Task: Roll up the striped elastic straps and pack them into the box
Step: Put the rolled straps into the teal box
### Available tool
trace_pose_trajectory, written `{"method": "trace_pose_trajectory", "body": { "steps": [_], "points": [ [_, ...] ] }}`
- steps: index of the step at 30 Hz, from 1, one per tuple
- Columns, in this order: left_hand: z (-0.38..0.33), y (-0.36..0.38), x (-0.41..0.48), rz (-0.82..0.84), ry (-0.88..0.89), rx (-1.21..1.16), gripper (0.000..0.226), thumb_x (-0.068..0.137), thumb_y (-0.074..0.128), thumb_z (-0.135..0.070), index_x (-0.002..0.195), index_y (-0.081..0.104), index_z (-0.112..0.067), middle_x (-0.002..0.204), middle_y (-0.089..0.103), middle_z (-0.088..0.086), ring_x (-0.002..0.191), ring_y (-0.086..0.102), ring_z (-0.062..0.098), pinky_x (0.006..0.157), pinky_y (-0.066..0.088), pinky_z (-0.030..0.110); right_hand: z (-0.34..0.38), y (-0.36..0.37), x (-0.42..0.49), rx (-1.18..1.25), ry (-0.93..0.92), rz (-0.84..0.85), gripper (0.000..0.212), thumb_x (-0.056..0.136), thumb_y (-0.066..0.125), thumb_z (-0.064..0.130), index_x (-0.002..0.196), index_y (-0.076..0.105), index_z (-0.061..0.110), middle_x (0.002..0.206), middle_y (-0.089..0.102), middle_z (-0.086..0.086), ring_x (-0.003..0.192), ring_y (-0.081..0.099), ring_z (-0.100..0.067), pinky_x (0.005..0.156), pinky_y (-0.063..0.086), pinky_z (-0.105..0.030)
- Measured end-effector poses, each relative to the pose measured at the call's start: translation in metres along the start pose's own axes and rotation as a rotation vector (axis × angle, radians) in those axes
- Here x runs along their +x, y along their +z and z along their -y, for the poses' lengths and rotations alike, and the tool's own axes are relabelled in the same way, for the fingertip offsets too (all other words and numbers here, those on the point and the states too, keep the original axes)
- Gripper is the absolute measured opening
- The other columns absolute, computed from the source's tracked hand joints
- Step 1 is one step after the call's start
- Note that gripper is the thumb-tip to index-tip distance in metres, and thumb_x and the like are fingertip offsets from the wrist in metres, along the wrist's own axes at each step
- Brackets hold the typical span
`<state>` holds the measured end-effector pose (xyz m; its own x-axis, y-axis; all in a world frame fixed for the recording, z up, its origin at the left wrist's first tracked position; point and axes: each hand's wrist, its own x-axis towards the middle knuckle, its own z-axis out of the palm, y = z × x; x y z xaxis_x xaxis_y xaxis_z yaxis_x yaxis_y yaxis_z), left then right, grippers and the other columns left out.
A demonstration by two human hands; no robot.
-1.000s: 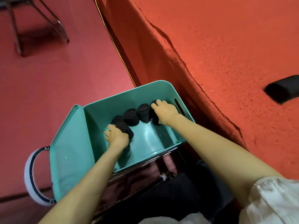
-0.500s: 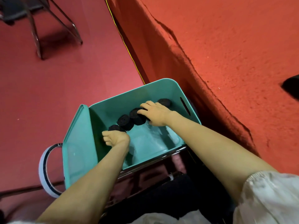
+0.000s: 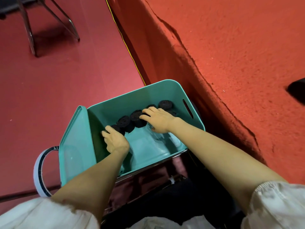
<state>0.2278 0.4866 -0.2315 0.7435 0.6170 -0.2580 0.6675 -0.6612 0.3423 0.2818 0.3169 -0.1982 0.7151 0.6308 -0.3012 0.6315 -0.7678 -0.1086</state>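
Rolls (image 3: pixel 123 122) of dark strap line the box's (image 3: pixel 148 96) far wall. The left hand (image 3: pixel 115 141) curls round the row's 9 o'clock end. The right hand (image 3: pixel 158 119) rests loose-fingered over its middle, hiding some. The lid (image 3: pixel 76 142) stands at 9 o'clock, a striped loop (image 3: pixel 36 171) at 8 and chair legs (image 3: pixel 29 30) at 11.

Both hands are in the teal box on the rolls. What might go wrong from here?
The rolls stand loose along the far wall; once the left hand and right hand lift, they may tip or unwind. The box seems perched on a metal frame, so pushing down could shift it. A dark roll-like thing on the red surface may get left out.
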Motion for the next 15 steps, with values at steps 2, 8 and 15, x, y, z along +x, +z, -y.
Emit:
{"method": "trace_pose_trajectory", "body": {
  "steps": [2, 8, 15],
  "points": [
    [-0.002, 0.002, -0.001, -0.047, 0.053, 0.045, 0.046, 0.088, 0.05, 0.006, 0.129, 0.032, -0.002, 0.147, 0.021, 0.019, 0.128, 0.032, 0.036, 0.092, 0.039, 0.044, 0.0, 0.0, -0.001, -0.002, 0.004, 0.021, 0.068, 0.088, 0.057, 0.015, 0.147, 0.025, 0.017, 0.154, 0.02, -0.009, 0.138, 0.02, -0.029, 0.102, 0.033, -0.041],
    [-0.001, 0.002, -0.007, -0.103, 0.15, 0.219, 0.042, 0.088, 0.055, -0.005, 0.125, 0.036, -0.001, 0.141, 0.027, 0.018, 0.125, 0.031, 0.033, 0.103, 0.027, 0.037, 0.0, -0.003, 0.0, -0.018, 0.016, 0.054, 0.07, 0.09, 0.056, 0.018, 0.15, 0.02, 0.02, 0.156, 0.018, -0.006, 0.139, 0.018, -0.028, 0.104, 0.032, -0.041],
    [-0.018, -0.006, -0.026, 0.115, 0.048, 0.108, 0.071, 0.083, 0.059, -0.01, 0.139, 0.016, -0.002, 0.148, 0.013, 0.017, 0.136, 0.016, 0.032, 0.112, 0.016, 0.036, -0.004, -0.012, -0.011, 0.002, 0.014, 0.012, 0.06, 0.093, 0.051, 0.017, 0.148, 0.028, 0.019, 0.154, 0.023, -0.006, 0.14, 0.02, -0.026, 0.107, 0.031, -0.043]
  ]
}}
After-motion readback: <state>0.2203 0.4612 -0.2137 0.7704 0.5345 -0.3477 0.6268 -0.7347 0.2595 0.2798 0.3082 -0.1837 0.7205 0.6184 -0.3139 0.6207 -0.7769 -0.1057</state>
